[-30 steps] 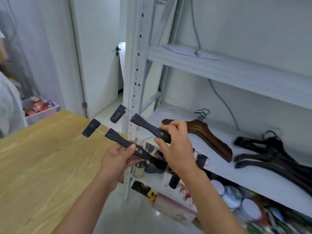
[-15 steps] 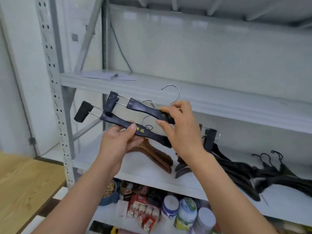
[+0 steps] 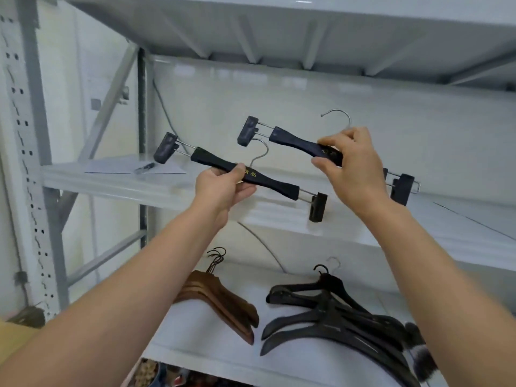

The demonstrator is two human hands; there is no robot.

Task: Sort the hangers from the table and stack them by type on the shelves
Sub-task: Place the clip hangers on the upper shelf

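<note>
Left hand (image 3: 223, 188): I saw it gripping a black clip hanger (image 3: 272, 182) at mid-bar, centre frame, before the middle shelf (image 3: 111, 185).
Right hand (image 3: 357, 169): pinched a second clip hanger (image 3: 293, 141), higher, apart from the first.
Lower shelf (image 3: 192, 339): I noted brown wooden hangers (image 3: 220, 300) stacked left, black hangers (image 3: 335, 322) right.

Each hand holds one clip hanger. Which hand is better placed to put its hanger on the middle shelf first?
Probably the right hand. Its clip hanger is held higher, and its far clip appears over the middle shelf. The left hand holds the other clip hanger lower, before the shelf edge.
</note>
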